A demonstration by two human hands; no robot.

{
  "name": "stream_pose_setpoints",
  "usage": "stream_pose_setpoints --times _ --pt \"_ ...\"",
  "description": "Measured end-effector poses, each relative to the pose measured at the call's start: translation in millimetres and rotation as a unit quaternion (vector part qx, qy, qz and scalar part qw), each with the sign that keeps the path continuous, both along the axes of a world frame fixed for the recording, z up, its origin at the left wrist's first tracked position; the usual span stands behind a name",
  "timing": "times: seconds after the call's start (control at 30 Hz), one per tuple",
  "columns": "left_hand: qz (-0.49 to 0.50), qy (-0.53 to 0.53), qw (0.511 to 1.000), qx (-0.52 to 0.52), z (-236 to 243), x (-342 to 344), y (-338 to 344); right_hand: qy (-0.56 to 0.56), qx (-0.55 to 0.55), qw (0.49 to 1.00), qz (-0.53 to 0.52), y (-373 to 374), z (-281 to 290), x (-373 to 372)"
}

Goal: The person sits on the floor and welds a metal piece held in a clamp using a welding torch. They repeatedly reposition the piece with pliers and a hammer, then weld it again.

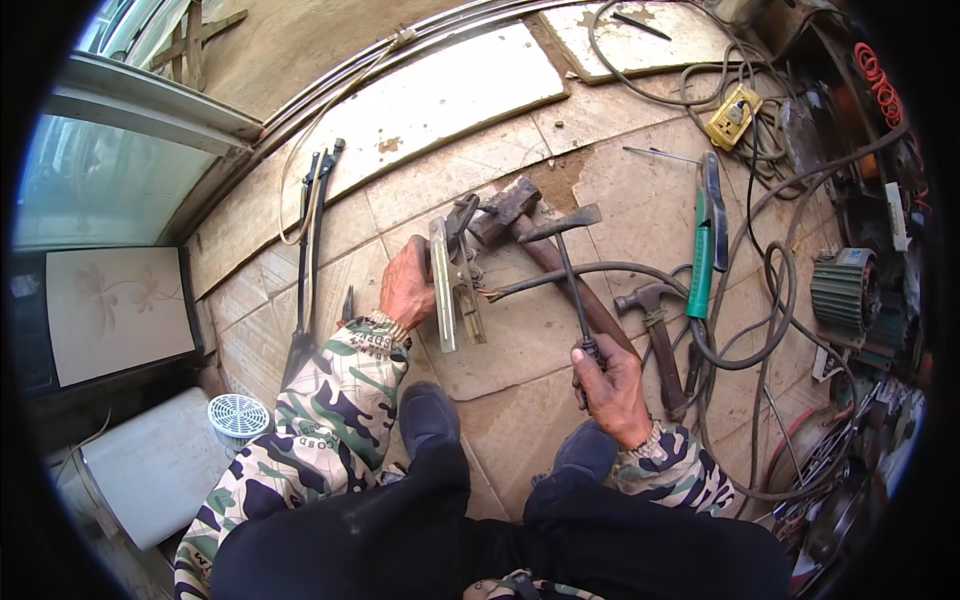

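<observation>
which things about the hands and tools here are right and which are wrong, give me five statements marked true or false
1. The right hand holds a slim-shafted hammer. True.
2. The left hand is empty. False: the left hand grips a metal piece.
3. A claw hammer lies on the floor. True.
4. The yellow outlet box is at the lower left. False: the yellow outlet box is at the upper right.
5. Both sleeves are camouflage-patterned. True.
</observation>
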State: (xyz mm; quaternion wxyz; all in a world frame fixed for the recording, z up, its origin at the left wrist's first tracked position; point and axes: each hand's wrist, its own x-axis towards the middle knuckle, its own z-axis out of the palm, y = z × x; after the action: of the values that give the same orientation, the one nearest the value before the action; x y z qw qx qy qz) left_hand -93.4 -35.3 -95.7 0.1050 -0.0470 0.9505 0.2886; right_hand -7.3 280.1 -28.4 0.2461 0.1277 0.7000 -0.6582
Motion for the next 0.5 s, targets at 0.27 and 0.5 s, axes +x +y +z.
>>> stream_pose_setpoints --times 0.27,0.5 --pt "-0.027 0.010 0.999 -0.046 2 -1 1 0.070 0.063 0.995 0.021 -4 -15 -10" --pt "-0.085 -0.075 0.991 0.072 -16 -2 -16 0.004 0.019 1.000 0.006 -9 -2 -17"
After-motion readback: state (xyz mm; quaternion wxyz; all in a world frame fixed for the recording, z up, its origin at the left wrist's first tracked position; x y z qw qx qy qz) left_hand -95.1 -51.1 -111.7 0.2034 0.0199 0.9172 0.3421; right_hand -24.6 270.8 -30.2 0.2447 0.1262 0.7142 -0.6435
